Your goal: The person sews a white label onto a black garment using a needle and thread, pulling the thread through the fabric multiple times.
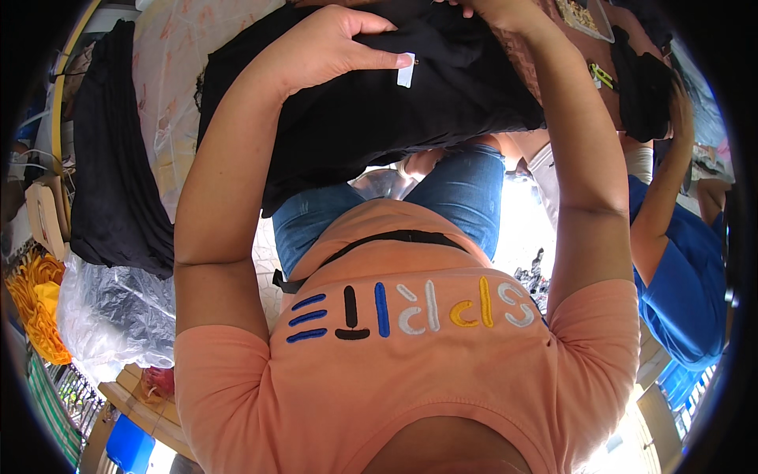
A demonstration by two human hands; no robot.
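Note:
A large piece of black cloth (355, 118) spreads over the table in front of me and hangs over its near edge above my lap. My left hand (335, 47) rests on it, thumb and index finger stretched out and apart; its other fingers are hidden. At the thumb's tip sits a small white tag (405, 73), lying against the black cloth. My right hand (482, 8) is at the far side of the cloth, mostly cut off by the top edge. Its visible fingers are curled in, and what they grip cannot be made out.
To the right, a person in a blue shirt (683, 292) has a hand on another black cloth (643, 91). Near it lie yellow-green snips (602, 77) and a clear container (608, 33). More black fabric (110, 150), a clear plastic bag (114, 316) and orange cloth (39, 300) are at left.

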